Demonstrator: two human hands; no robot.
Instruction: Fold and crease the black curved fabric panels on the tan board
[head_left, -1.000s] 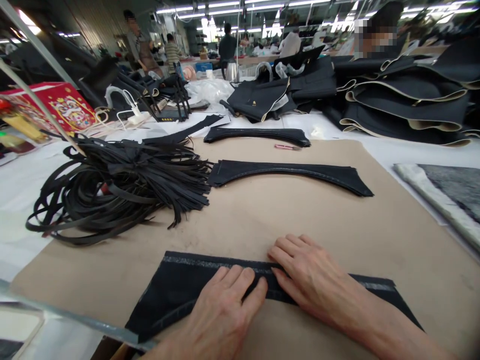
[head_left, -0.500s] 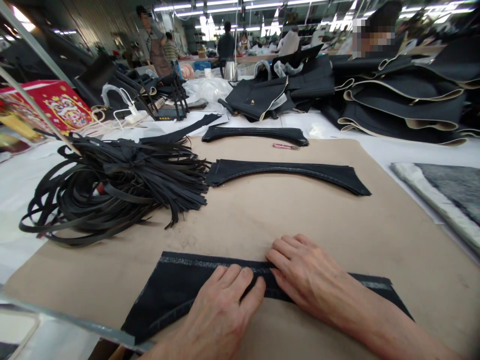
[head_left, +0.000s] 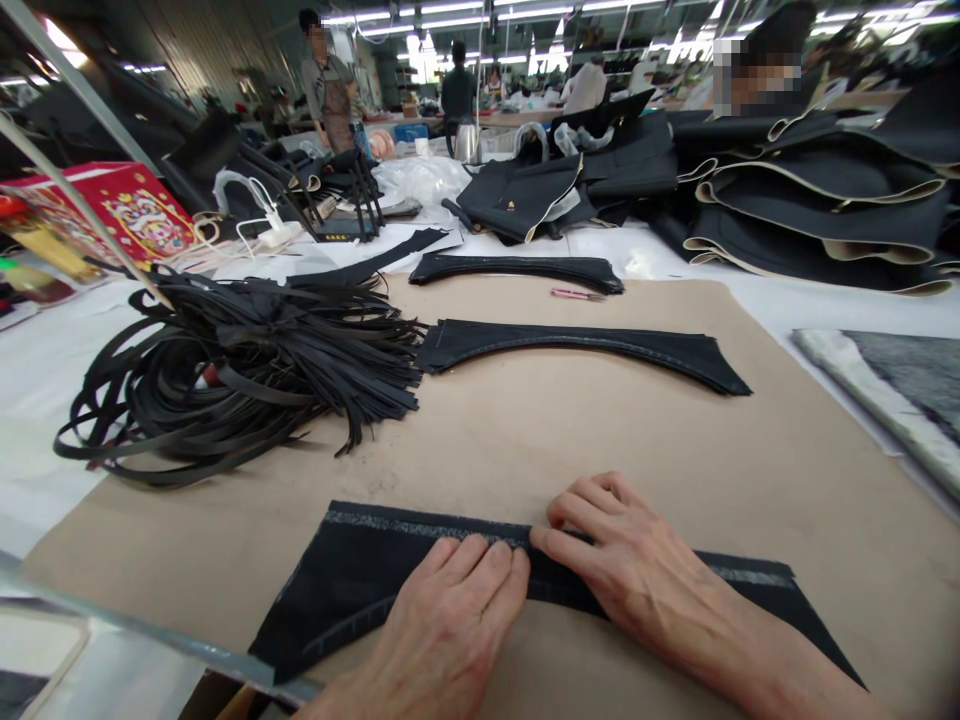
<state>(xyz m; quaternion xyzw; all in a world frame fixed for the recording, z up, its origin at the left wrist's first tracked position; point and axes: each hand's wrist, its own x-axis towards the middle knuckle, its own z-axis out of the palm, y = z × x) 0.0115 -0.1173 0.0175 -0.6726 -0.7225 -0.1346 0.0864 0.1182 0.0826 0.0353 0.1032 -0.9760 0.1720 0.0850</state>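
A curved black fabric piece (head_left: 360, 560) lies on the brown board near me, a pale, speckled strip running along its straight far edge. My left hand (head_left: 457, 620) presses on its middle, fingers together and thumb against them, with the fingertips at the strip. Just to the right, my right hand (head_left: 622, 545) is closed at the same far edge, fingers curled and thumb and forefinger at the fabric. The fabric under both palms is hidden. Farther back lies a stack of similar curved black pieces (head_left: 585, 345), with another black stack (head_left: 517, 268) behind it.
A tangled bundle of black strips (head_left: 262, 350) lies at left. A pink pen-like tool (head_left: 576, 295) rests near the far stack. Black bag panels (head_left: 817, 190) are piled at back right, grey fleecy material (head_left: 900, 380) at right. A metal bar (head_left: 150, 630) crosses lower left. People stand beyond.
My right hand's fingers have lifted and curled slightly, its forefinger and thumb shifting along the edge. My left thumb has closed in against the fingers. The whole view has shifted slightly.
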